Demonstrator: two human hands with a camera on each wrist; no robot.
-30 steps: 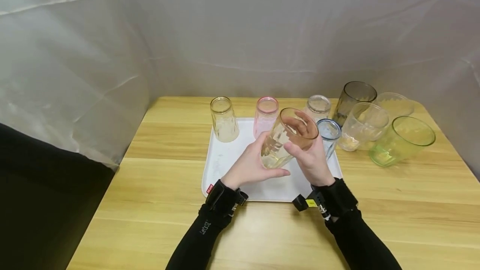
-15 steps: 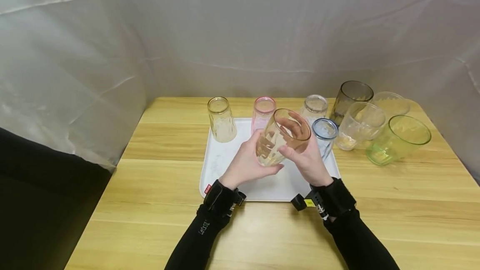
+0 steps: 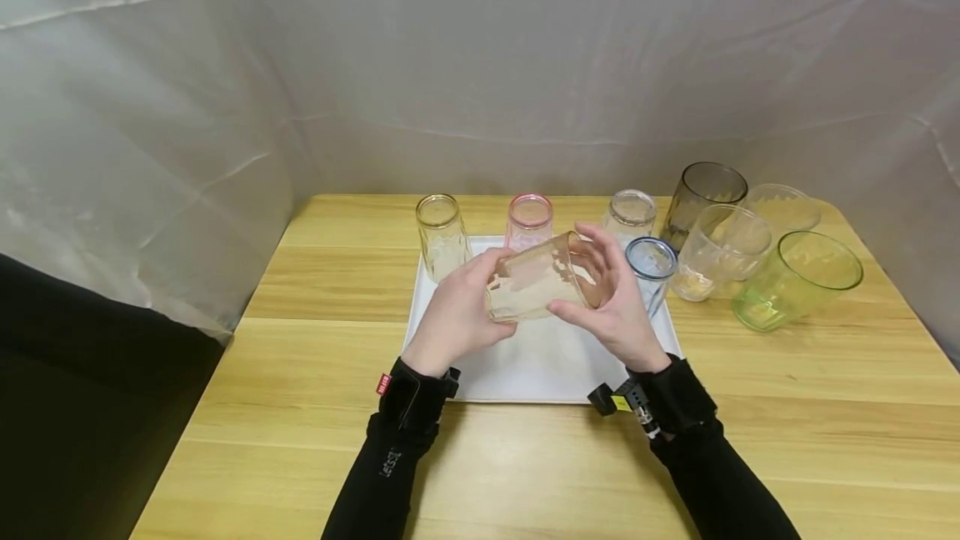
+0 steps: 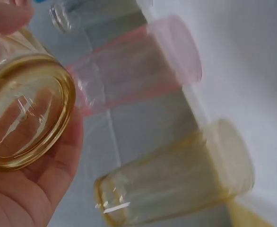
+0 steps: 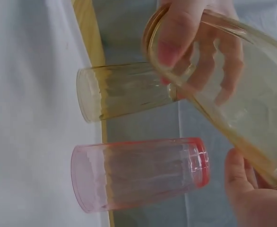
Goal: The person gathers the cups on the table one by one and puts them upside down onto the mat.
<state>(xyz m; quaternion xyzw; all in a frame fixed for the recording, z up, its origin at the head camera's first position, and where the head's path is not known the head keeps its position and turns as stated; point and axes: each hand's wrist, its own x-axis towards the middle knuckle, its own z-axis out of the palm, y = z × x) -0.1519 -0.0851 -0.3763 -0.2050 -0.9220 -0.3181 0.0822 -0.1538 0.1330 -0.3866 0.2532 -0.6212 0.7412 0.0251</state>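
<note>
Fingers: both hands hold the amber glass (image 3: 542, 279) between them, tipped on its side above the white tray (image 3: 540, 365); the left hand (image 3: 456, 312) wraps the base end, the right hand (image 3: 611, 307) curls round the mouth end, thumb below and fingers (image 3: 600, 244) over the rim.
Slip risk: smooth glass carried on its side by fingertips could, I judge, slide out and drop onto the tray if either hand loosens.
Knock risk: the pink glass (image 3: 528, 222) and the blue-rimmed glass (image 3: 649, 272) stand upturned just beyond the fingers; a swing of the held glass could topple them.
Further glasses: a yellow glass (image 3: 444, 237) stands beyond the left fingers; a clear glass (image 3: 632, 215) sits beyond the right fingers; grey (image 3: 702, 194), clear and green glasses (image 3: 797, 280) crowd the surface (image 3: 300, 373) off to the right, well apart.
Head view only: the whole tray, both hands and the cluster at right.
Left wrist view only: the thick round base (image 4: 22, 111) resting against the left palm.
Right wrist view only: fingers seen through the glass wall (image 5: 242, 99), pressed at the rim.
</note>
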